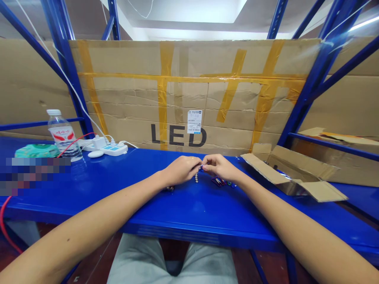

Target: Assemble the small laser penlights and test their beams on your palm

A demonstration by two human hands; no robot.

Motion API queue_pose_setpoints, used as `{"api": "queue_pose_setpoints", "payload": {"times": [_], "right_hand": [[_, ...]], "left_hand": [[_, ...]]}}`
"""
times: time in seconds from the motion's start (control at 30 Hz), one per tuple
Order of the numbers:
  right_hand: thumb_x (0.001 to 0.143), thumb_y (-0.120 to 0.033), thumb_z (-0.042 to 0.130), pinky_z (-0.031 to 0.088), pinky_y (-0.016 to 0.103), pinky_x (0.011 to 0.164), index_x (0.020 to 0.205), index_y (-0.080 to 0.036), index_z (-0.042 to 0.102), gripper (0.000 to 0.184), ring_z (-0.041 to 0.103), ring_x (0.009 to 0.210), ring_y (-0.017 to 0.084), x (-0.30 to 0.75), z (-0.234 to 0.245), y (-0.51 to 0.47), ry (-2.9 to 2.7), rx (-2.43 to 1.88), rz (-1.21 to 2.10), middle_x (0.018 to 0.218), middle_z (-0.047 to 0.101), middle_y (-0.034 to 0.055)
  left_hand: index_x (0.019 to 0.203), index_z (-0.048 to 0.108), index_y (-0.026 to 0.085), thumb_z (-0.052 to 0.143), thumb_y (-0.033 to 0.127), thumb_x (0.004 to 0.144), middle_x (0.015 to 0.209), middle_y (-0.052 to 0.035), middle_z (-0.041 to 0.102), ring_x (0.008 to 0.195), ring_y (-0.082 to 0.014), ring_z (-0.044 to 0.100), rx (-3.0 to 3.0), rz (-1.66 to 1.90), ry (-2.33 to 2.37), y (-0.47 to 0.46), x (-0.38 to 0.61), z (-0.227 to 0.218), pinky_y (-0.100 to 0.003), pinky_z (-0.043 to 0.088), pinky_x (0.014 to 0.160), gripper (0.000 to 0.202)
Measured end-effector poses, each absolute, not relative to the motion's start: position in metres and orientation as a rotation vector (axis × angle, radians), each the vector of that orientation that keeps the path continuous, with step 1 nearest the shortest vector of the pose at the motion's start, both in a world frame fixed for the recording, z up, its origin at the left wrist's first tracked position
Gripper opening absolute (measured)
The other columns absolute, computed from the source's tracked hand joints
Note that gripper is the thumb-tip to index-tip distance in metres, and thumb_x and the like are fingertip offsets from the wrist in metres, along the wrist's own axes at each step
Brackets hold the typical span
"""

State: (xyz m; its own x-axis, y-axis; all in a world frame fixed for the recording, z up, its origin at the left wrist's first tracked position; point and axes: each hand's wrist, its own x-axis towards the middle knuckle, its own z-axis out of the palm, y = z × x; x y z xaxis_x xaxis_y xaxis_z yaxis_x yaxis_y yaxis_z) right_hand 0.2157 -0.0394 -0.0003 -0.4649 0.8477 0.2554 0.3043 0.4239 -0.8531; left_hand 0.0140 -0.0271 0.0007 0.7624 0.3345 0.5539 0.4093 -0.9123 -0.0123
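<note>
My left hand [182,169] and my right hand [219,167] meet over the blue shelf [189,205], fingertips pinched together. Between them hangs a short string of small silvery beads [196,177], dangling down toward the shelf. What exactly each finger pinches is too small to name. Several coloured paper clips [220,182] lie on the shelf just under my right hand. A few small dark pieces [169,189] lie beneath my left wrist.
An open flat cardboard box [291,173] lies to the right. At the left stand a water bottle [63,136], a green wipes pack [37,150], a white power strip [114,149] with cables. A taped cardboard wall marked LED [183,98] backs the shelf.
</note>
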Motion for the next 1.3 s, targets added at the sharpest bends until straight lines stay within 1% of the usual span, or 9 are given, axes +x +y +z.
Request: {"api": "queue_pose_setpoints", "payload": {"times": [0.13, 0.27, 0.4, 0.5, 0.73, 0.87, 1.0, 1.13, 1.3], "right_hand": [[0.070, -0.043, 0.073, 0.025, 0.021, 0.041, 0.068, -0.016, 0.053, 0.034, 0.035, 0.041, 0.005, 0.219, 0.000, -0.039, -1.871, -0.912, 1.289, 0.057, 0.052, -0.0042], [0.071, -0.038, 0.075, 0.019, 0.019, 0.040, 0.066, -0.016, 0.051, 0.033, 0.025, 0.040, 0.003, 0.221, 0.001, -0.039, -1.776, -0.837, 1.543, 0.052, 0.046, -0.0058], [0.075, -0.035, 0.073, 0.021, 0.019, 0.038, 0.070, -0.015, 0.054, 0.028, 0.023, 0.039, 0.003, 0.225, 0.002, -0.041, -1.747, -0.796, 1.704, 0.047, 0.038, -0.0084], [0.076, -0.032, 0.071, 0.024, 0.019, 0.037, 0.075, -0.013, 0.058, 0.023, 0.024, 0.039, 0.004, 0.227, 0.002, -0.041, -1.729, -0.802, 1.771, 0.050, 0.042, -0.0064], [0.076, -0.031, 0.071, 0.026, 0.020, 0.038, 0.076, -0.012, 0.060, 0.022, 0.026, 0.040, 0.004, 0.227, 0.000, -0.037, -1.687, -0.822, 1.758, 0.055, 0.048, -0.0036], [0.075, -0.032, 0.074, 0.036, 0.023, 0.045, 0.070, -0.013, 0.057, 0.026, 0.037, 0.044, 0.006, 0.227, 0.001, -0.035, -1.688, -0.797, 1.662, 0.060, 0.052, -0.0020], [0.076, -0.038, 0.071, 0.042, 0.026, 0.052, 0.070, -0.014, 0.058, 0.028, 0.050, 0.048, 0.010, 0.226, 0.003, -0.033, -1.728, -0.787, 1.479, 0.060, 0.058, 0.0001], [0.079, -0.043, 0.068, 0.048, 0.030, 0.063, 0.081, -0.015, 0.058, 0.030, 0.062, 0.058, 0.016, 0.219, 0.001, -0.032, -1.684, -0.787, 1.414, 0.064, 0.066, 0.0043], [0.083, -0.043, 0.065, 0.052, 0.036, 0.073, 0.084, -0.017, 0.055, 0.028, 0.065, 0.065, 0.018, 0.204, -0.006, -0.032, -1.581, -0.734, 1.435, 0.070, 0.068, 0.0055]], "left_hand": [[0.096, 0.061, 0.013, 0.040, 0.020, 0.095, 0.090, -0.0095, 0.069, 0.081, -0.0187, 0.065, -2.748, -0.749, -0.553, -0.029, 0.015, 0.000, -0.028, 0.045, 0.071, 0.021], [0.097, 0.059, 0.014, 0.038, 0.019, 0.096, 0.088, -0.0087, 0.068, 0.079, -0.0179, 0.065, -2.707, -0.713, -0.506, -0.029, 0.017, -0.001, -0.027, 0.046, 0.069, 0.022], [0.098, 0.058, 0.014, 0.038, 0.020, 0.097, 0.085, -0.0085, 0.067, 0.076, -0.0185, 0.065, -2.672, -0.684, -0.457, -0.031, 0.017, -0.001, -0.027, 0.045, 0.064, 0.021], [0.101, 0.058, 0.014, 0.039, 0.020, 0.097, 0.088, -0.0086, 0.068, 0.078, -0.0183, 0.066, -2.666, -0.655, -0.440, -0.033, 0.018, -0.001, -0.027, 0.045, 0.064, 0.020], [0.100, 0.060, 0.014, 0.040, 0.022, 0.096, 0.092, -0.0092, 0.069, 0.083, -0.0183, 0.066, -2.735, -0.709, -0.529, -0.029, 0.019, -0.001, -0.028, 0.048, 0.072, 0.022], [0.102, 0.060, 0.015, 0.041, 0.021, 0.096, 0.097, -0.0089, 0.069, 0.088, -0.0191, 0.065, -2.797, -0.841, -0.595, -0.029, 0.021, 0.000, -0.030, 0.048, 0.078, 0.021], [0.109, 0.059, 0.014, 0.046, 0.021, 0.093, 0.096, -0.0086, 0.067, 0.088, -0.0200, 0.062, -2.808, -0.914, -0.688, -0.031, 0.021, 0.002, -0.033, 0.049, 0.079, 0.022], [0.118, 0.055, 0.014, 0.055, 0.031, 0.088, 0.104, -0.0113, 0.061, 0.099, -0.0244, 0.056, -2.753, -0.948, -0.712, -0.032, 0.021, 0.003, -0.039, 0.048, 0.087, 0.035], [0.124, 0.050, 0.012, 0.077, 0.051, 0.066, 0.112, -0.0147, 0.056, 0.103, -0.0297, 0.050, -2.712, -0.883, -0.726, -0.031, 0.024, 0.002, -0.045, 0.046, 0.091, 0.075]]}}
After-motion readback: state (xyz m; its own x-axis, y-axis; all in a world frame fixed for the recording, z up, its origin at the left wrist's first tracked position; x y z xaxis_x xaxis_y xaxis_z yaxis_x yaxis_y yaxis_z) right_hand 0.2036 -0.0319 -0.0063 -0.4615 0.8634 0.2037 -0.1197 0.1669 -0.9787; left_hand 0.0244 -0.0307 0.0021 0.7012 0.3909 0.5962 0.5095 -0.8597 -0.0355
